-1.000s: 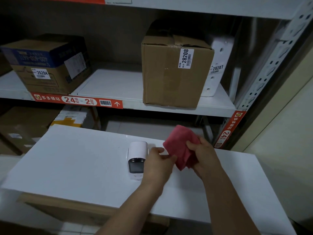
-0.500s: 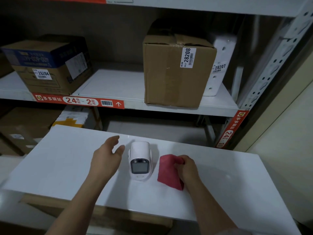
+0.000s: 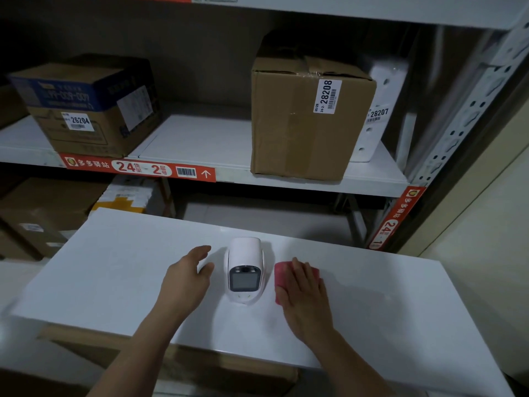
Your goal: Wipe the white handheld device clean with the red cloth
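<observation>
The white handheld device (image 3: 245,270) lies on the white board (image 3: 114,270), its dark screen facing up and towards me. Just right of it the red cloth (image 3: 282,275) lies flat on the board. My right hand (image 3: 305,292) rests palm down on top of the cloth with fingers spread, covering most of it. My left hand (image 3: 187,277) hovers just left of the device, fingers apart, holding nothing and not touching the device.
Behind the board stands a metal shelf rack (image 3: 200,144). A tall brown carton (image 3: 303,118) labelled 28208 and a blue-topped carton (image 3: 86,104) sit on its middle shelf. More boxes (image 3: 43,213) fill the lower left. A wall (image 3: 486,219) runs along the right.
Both hands lowered the cloth from the air to the board beside the device. My left hand let go and moved to the device's left. My right hand flattened onto the cloth.
</observation>
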A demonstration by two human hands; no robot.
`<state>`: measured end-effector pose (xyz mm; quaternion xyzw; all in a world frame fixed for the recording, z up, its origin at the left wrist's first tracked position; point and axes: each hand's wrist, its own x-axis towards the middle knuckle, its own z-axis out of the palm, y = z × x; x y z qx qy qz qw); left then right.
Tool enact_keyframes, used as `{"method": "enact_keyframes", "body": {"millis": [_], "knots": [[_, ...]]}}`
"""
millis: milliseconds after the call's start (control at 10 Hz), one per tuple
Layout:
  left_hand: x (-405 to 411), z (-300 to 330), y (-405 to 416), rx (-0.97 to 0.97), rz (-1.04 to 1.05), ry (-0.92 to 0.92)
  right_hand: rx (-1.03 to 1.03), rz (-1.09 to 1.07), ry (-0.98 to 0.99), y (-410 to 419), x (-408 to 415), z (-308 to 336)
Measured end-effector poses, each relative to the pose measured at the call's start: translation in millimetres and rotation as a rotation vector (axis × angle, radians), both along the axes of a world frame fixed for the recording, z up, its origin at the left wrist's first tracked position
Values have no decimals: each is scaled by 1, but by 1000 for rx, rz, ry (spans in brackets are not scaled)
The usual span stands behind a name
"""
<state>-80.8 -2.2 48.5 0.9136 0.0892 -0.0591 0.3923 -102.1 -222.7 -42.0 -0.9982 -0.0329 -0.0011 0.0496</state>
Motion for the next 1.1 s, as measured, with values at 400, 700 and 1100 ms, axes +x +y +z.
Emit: {"method": "enact_keyframes", "body": {"millis": [400, 700, 1100], "knots": [[2, -17, -4, 5, -151, 96, -5, 6, -18, 6, 8, 17], [0, -23, -13, -237, -35, 192, 337, 30, 191, 39, 5, 48], [4, -29, -23, -311, 30, 153, 387, -46, 240, 39, 2, 72]]}}
